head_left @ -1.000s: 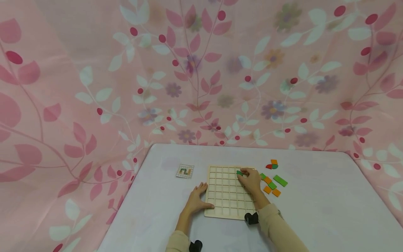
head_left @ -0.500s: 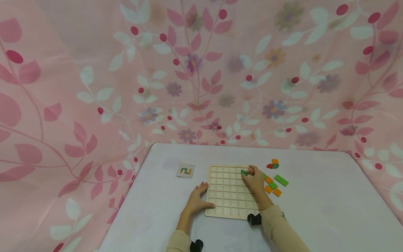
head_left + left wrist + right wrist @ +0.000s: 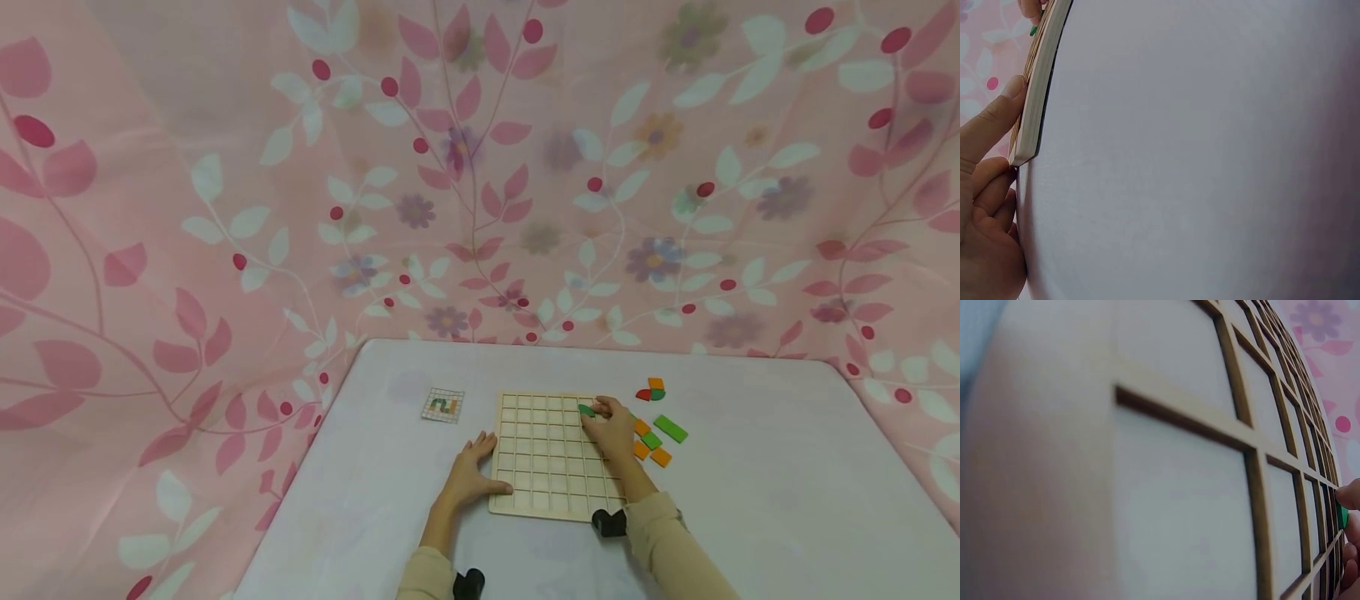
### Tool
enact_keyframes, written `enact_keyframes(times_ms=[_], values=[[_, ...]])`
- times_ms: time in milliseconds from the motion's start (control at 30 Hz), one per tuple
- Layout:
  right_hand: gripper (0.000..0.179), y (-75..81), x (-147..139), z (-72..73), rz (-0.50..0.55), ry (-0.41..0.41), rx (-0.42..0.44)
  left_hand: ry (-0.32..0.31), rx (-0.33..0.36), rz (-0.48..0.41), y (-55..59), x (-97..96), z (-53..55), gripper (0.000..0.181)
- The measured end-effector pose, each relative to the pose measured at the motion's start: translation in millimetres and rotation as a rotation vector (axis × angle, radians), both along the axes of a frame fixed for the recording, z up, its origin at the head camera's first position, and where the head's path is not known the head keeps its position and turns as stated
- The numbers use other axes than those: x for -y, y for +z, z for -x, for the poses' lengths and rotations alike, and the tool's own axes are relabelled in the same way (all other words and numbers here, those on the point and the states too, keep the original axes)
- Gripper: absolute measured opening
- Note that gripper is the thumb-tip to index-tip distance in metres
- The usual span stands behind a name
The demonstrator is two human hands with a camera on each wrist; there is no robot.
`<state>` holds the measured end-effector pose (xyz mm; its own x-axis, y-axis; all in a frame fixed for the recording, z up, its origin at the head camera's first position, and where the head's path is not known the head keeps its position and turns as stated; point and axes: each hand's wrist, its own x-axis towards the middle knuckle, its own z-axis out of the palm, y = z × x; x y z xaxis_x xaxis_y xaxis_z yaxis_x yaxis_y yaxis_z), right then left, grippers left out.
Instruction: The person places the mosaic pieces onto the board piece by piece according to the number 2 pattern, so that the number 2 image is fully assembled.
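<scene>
A pale wooden grid board [image 3: 536,471] lies on the table. My left hand [image 3: 467,479] is spread at its left side, the thumb resting on the front left corner area and the other fingers along the left edge. In the left wrist view the left thumb [image 3: 997,115] lies on top of the board's edge. Over the upper right squares, my right hand [image 3: 611,427] pinches a small green rounded tile [image 3: 587,410] between thumb and fingertips. The right wrist view shows the green tile [image 3: 1342,515] at the grid's slats, partly hidden by the fingers.
A small pattern card [image 3: 443,406] lies left of the board. To the right are orange and green square tiles [image 3: 651,442], a long green tile [image 3: 671,428], and a red quarter-round tile [image 3: 643,395] by a green one and an orange square [image 3: 656,383]. A floral curtain [image 3: 480,183] hangs behind.
My right hand has moved a little to the right over the board with the green tile, to the upper right squares. The left hand stays at the board's left edge.
</scene>
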<state>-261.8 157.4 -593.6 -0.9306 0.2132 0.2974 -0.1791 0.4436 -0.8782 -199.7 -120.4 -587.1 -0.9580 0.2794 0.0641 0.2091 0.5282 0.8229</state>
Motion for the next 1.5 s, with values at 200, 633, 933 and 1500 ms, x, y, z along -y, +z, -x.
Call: enact_keyframes(times_ms=[200,633,933,1500], values=[[0.038,1.7,2.0,1.1,-0.011,0.003,0.009,-0.004,-0.015,-0.001,-0.3,1.2,0.4,0.094],[0.040,15.3,-25.0,3.6,0.160,-0.003,0.023,0.001,0.001,0.002,-1.5,0.8,2.0,0.095],[0.042,17.0,-33.5,0.2,0.057,-0.009,0.117,0.005,-0.014,0.002,0.7,2.3,1.3,0.094],[0.030,-5.9,-6.6,0.9,-0.353,0.109,-0.209,0.011,0.006,0.012,1.1,-0.3,0.2,0.094]])
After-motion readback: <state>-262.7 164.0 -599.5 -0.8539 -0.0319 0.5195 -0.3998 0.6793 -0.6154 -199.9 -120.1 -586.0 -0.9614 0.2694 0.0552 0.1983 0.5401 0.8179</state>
